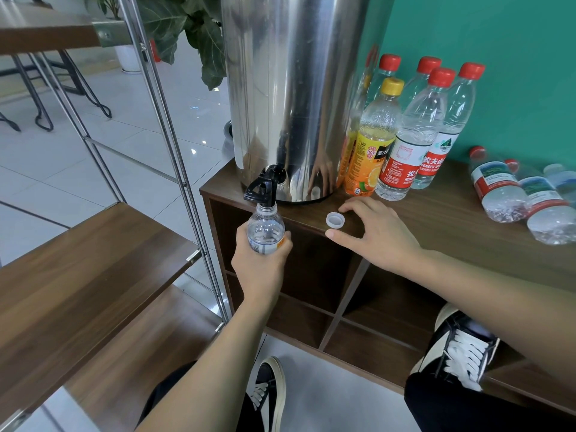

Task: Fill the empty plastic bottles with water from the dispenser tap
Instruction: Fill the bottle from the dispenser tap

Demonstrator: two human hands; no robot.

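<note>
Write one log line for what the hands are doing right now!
left hand: holds small bottle, mouth under tap | right hand: open, beside white cap on cabinet top | water flow: cannot tell

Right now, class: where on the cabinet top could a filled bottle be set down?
Bare wood lies between the right hand and the lying bottles, along the front edge. Beside the dispenser, the standing bottles crowd it.

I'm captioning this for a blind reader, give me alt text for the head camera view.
A left hand holds a small uncapped clear plastic bottle under the black tap of a steel water dispenser; the right hand rests beside a white cap on a wooden cabinet.
</note>
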